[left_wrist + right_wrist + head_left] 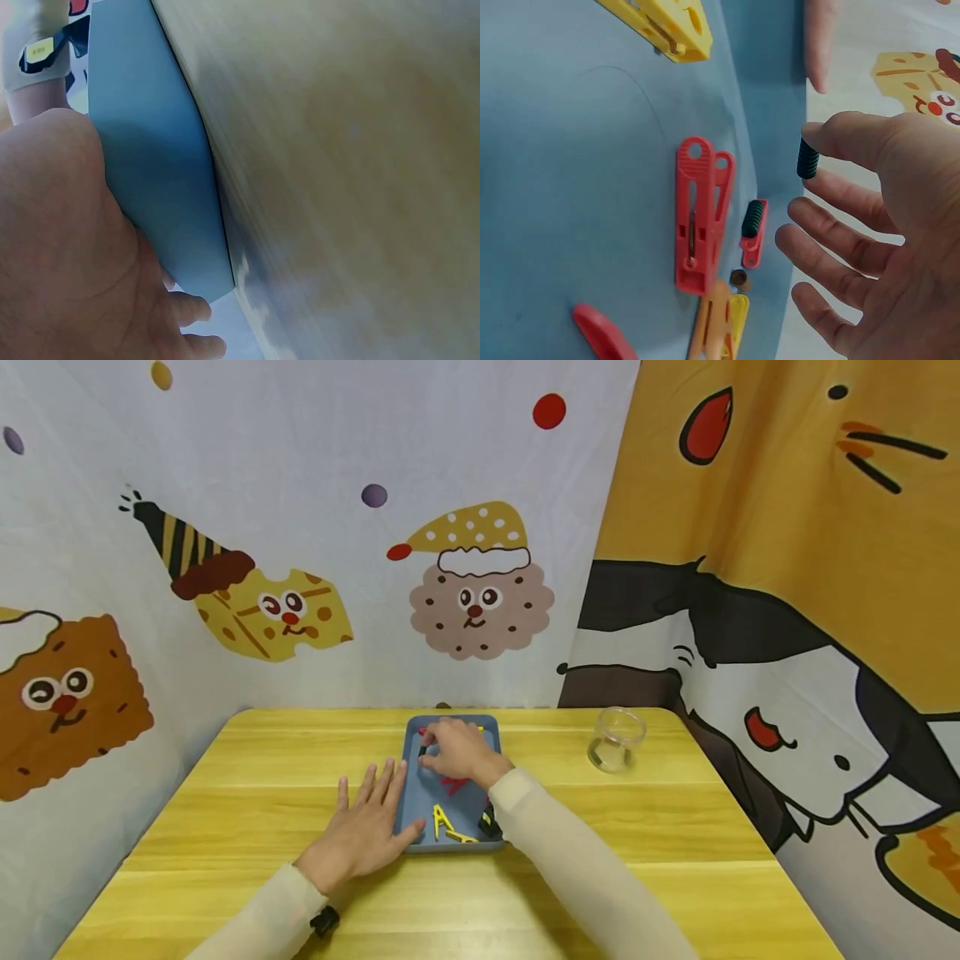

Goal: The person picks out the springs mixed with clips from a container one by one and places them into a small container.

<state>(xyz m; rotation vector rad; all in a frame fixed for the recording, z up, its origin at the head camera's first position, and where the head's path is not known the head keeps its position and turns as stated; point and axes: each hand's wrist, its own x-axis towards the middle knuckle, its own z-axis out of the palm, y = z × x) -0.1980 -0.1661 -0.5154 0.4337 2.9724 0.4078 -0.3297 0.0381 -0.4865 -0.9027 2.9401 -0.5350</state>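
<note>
A small dark ribbed cylinder is pinched between the thumb and a finger of my right hand, over the far left part of the blue-grey tray. My left hand lies with fingers spread at the tray's left side, its thumb at the rim. Inside the tray, the right wrist view shows a red clothespin and a second ribbed cylinder on a smaller red clip. An orange clothespin lies close by. Yellow clothespins sit at the near end.
A clear round jar stands on the wooden table to the right of the tray, with something dark at its bottom. Behind the table hangs a cartoon-printed cloth. A dark wrist device is on my left sleeve.
</note>
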